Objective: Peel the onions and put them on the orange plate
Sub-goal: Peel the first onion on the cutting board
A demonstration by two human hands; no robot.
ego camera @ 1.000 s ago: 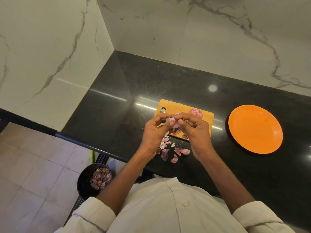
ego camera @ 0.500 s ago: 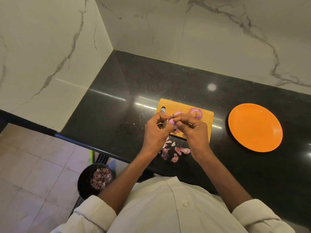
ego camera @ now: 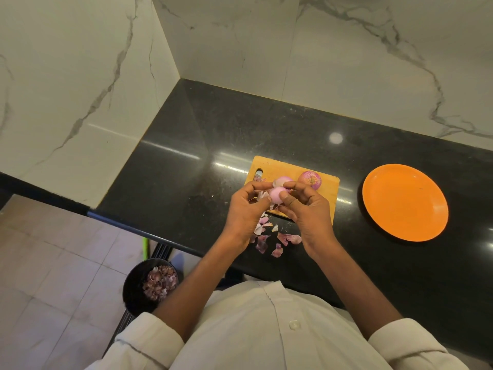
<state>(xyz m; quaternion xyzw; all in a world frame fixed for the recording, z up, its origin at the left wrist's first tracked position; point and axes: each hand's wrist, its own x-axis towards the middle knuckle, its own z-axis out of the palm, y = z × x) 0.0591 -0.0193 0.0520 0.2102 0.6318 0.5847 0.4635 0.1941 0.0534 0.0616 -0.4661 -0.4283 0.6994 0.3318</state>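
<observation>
A pale pink, partly peeled onion is held between both hands above the wooden cutting board. My left hand grips it from the left with thumb and fingers curled. My right hand pinches it from the right, fingertips at its top. A loose pink peel sticks up behind the held onion. A second, unpeeled purple onion sits on the board's far right part. The orange plate lies bare to the right of the board.
Loose onion skins lie scattered on the black counter near its front edge. A black bin with peels stands on the floor at lower left. Marble walls close the counter at the back and left.
The hands have parted slightly, so more of the pale onion shows between them, and a peel now sticks up behind it. The other onion and the plate have not moved.
</observation>
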